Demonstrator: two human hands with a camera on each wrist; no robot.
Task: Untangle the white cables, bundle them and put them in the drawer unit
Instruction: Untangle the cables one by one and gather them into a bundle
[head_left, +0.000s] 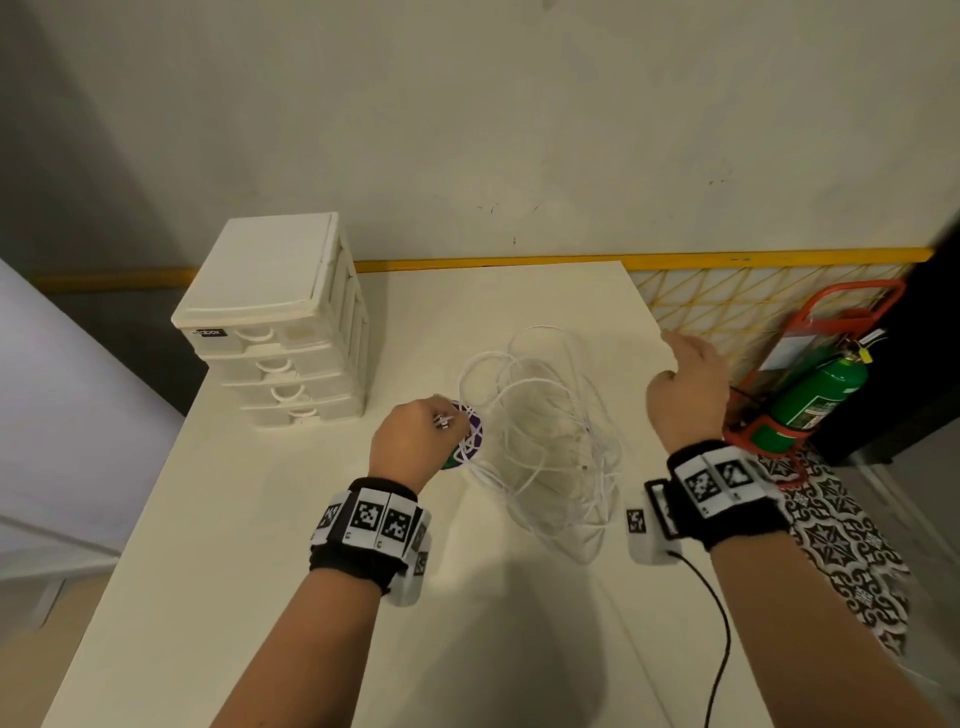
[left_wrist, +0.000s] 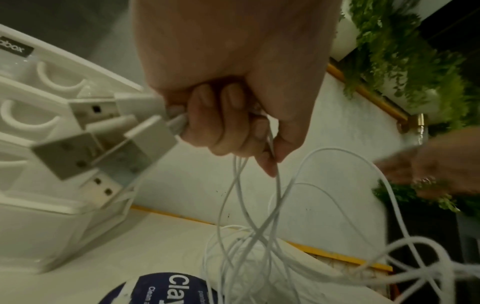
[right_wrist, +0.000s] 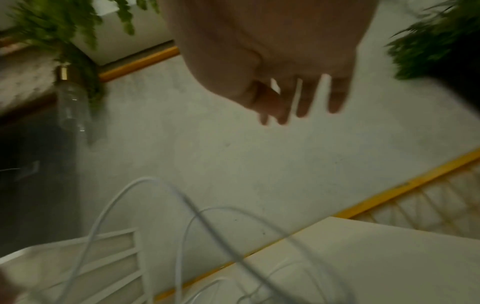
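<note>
Drawer unit (head_left: 275, 322) stands upper left of the head view, all drawers closed, nothing stowed yet. Left hand (head_left: 415, 441), centre-left, is curled tight round the USB plug ends (left_wrist: 109, 131) w/ cable strands trailing out below the fist. A round purple-labelled tub (head_left: 470, 434) sits just beside that hand, partly under the strands. White cables (head_left: 545, 431) lie mid-frame on the table (head_left: 260, 597) as a loose tangle of loops, just right of the gripping hand & joined to it. Right hand (head_left: 685, 389), centre-right, hovers above the table w/ fingers spread, holding nothing. Judgement: keep plugs pinned in left, run right hand along one strand at a time, lift loops clear vs. pulling tight, since a yank would likely set knots.
</note>
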